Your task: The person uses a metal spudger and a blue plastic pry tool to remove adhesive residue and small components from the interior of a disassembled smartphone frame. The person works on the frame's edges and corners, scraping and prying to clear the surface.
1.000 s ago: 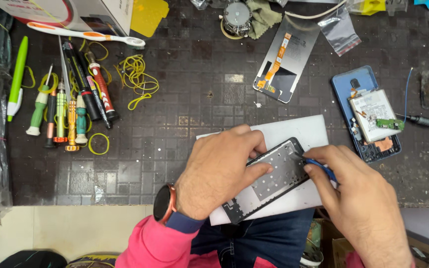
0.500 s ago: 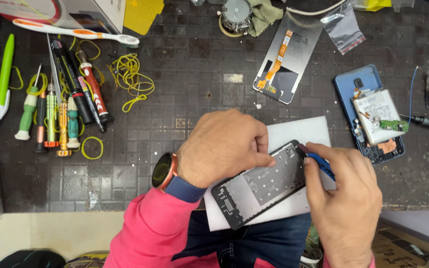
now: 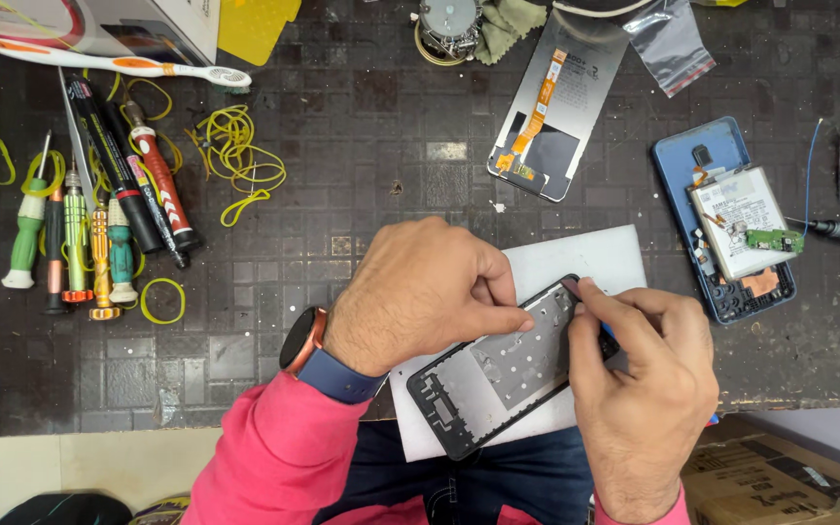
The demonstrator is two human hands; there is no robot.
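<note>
A black phone frame (image 3: pixel 498 379) with a grey metal inner plate lies tilted on a white sheet (image 3: pixel 585 261) at the bench's near edge. My left hand (image 3: pixel 420 292) presses down on its upper left side, fingers bent over the rim. My right hand (image 3: pixel 648 365) pinches the frame's top right corner, with a small blue-tipped tool partly hidden under the fingers. A watch (image 3: pixel 301 340) sits on my left wrist above a pink sleeve.
A blue phone body with exposed battery (image 3: pixel 736 228) lies at the right. A detached screen panel with an orange flex cable (image 3: pixel 556 112) rests at the top centre. Screwdrivers (image 3: pixel 75 233), pens, a toothbrush (image 3: pixel 119 63) and yellow rubber bands (image 3: pixel 235 160) crowd the left side.
The frame has swung to a steeper tilt, and my right hand has slid up to its top right corner. My left hand has kept its hold.
</note>
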